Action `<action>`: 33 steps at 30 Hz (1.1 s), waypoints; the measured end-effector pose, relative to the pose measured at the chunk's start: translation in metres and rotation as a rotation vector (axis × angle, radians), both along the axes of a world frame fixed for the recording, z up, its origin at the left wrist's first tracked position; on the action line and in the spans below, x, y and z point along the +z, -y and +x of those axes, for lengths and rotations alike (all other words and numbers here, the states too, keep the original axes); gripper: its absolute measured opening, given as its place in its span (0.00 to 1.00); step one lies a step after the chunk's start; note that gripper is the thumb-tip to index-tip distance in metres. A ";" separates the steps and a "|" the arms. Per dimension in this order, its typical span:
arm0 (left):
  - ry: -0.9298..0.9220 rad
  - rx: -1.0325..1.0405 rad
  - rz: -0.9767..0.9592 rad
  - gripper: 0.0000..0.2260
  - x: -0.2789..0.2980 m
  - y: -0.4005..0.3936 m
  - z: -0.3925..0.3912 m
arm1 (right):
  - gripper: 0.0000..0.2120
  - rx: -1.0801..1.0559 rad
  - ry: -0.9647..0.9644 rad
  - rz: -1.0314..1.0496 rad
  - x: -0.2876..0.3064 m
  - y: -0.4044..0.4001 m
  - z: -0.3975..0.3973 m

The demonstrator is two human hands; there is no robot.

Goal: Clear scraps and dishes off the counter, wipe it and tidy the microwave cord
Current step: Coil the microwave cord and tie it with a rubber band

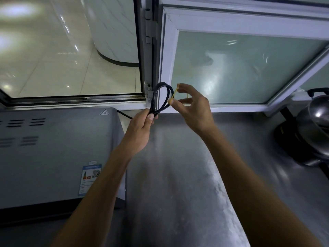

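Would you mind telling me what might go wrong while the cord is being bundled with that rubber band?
The yellow rubber band, stretched between the right hand's fingertips, might snap or slip off. The looped black cord is held only at its base by the left hand, so the loops could spring apart. Pulling could tug the cord's slack behind the microwave.

A white-framed window [249, 65] with frosted glass stands behind the worktop, hinged beside an open pane — and a dark metal pot [309, 129] sits far right.
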State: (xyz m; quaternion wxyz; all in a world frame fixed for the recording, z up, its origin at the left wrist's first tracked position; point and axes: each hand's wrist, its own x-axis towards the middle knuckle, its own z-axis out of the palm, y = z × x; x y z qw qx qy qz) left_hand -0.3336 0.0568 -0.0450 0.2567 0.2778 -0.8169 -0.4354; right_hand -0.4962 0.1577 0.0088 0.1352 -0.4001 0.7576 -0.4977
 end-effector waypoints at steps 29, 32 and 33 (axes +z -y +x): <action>0.050 -0.045 -0.289 0.10 -0.006 0.007 -0.002 | 0.26 0.188 0.153 0.181 0.003 0.013 -0.006; 0.037 -0.034 -0.253 0.10 -0.003 0.005 -0.002 | 0.27 0.150 0.222 0.163 -0.001 0.013 -0.002; 0.032 -0.029 -0.247 0.10 -0.002 0.005 -0.003 | 0.27 0.143 0.236 0.158 -0.001 0.013 -0.001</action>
